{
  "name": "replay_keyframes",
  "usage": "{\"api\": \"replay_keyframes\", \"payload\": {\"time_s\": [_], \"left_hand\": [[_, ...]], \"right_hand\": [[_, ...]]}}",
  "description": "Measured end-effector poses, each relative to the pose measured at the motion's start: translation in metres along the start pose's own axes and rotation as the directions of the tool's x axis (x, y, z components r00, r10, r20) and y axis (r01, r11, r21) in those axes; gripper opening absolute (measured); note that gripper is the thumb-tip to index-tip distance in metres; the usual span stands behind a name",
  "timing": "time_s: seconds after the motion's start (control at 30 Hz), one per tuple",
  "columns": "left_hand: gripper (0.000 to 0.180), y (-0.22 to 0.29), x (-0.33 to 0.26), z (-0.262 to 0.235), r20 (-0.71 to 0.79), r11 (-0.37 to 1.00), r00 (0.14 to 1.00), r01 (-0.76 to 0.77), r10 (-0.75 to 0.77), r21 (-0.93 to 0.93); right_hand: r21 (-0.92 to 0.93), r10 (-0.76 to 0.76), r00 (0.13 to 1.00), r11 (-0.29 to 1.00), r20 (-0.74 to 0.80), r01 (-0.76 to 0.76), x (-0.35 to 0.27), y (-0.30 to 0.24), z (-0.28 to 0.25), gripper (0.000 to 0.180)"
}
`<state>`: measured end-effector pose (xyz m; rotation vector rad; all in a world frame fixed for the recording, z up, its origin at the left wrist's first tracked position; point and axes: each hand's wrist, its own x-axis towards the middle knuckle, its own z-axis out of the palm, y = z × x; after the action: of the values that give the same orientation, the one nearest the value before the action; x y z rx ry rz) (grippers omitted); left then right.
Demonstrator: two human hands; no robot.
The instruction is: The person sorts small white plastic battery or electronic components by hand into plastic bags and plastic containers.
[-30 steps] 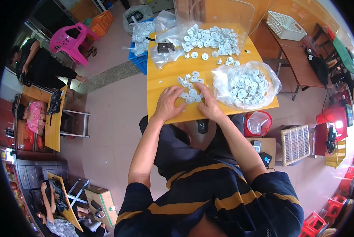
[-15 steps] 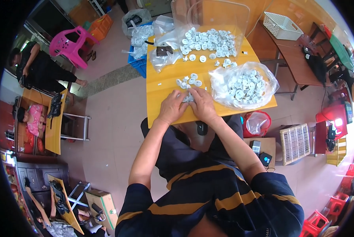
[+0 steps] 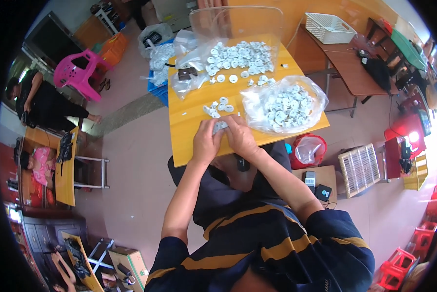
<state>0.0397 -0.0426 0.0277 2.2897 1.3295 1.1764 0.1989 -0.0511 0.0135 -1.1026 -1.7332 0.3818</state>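
Observation:
My left hand [image 3: 206, 141] and my right hand [image 3: 242, 138] meet at the near edge of the yellow table [image 3: 189, 141]. Between their fingertips they grip a small white plastic part [image 3: 220, 126], mostly covered by the fingers. Just beyond them lies a small group of white round plastic pieces [image 3: 223, 100]. A clear plastic bag [image 3: 251, 104], to the right of my right hand, lies spread around many similar white pieces [image 3: 287, 108]. Toward the far side a larger heap of these pieces [image 3: 243, 54] covers the tabletop, with a few loose ones in front of it.
A transparent plastic bin [image 3: 235, 19] stands behind the heap. At the table's far left lie plastic bags and a dark brown object [image 3: 187, 73], above a blue crate [image 3: 159, 91]. A red bucket [image 3: 310, 151] stands below the right edge. Other people sit or stand at left.
My hands have drawn together and turned more upright, and the white part now shows between the fingertips. The whole view has shifted, with the table appearing farther left.

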Motion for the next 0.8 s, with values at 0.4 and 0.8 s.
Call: {"api": "replay_keyframes", "payload": {"time_s": [0.4,0.8], "left_hand": [[0.041,0.143,0.100,0.032,-0.054,0.922,0.954,-0.300,0.296,-0.245],[0.030,0.065,0.105,0.041,-0.037,0.923,0.992,-0.125,0.119,-0.364]], "right_hand": [[-0.206,-0.029,0.974,0.978,-0.227,-0.018,0.040,-0.041,-0.174,0.033],[-0.358,0.130,0.969,0.912,-0.209,-0.199,0.012,0.086,-0.197,0.039]]}}
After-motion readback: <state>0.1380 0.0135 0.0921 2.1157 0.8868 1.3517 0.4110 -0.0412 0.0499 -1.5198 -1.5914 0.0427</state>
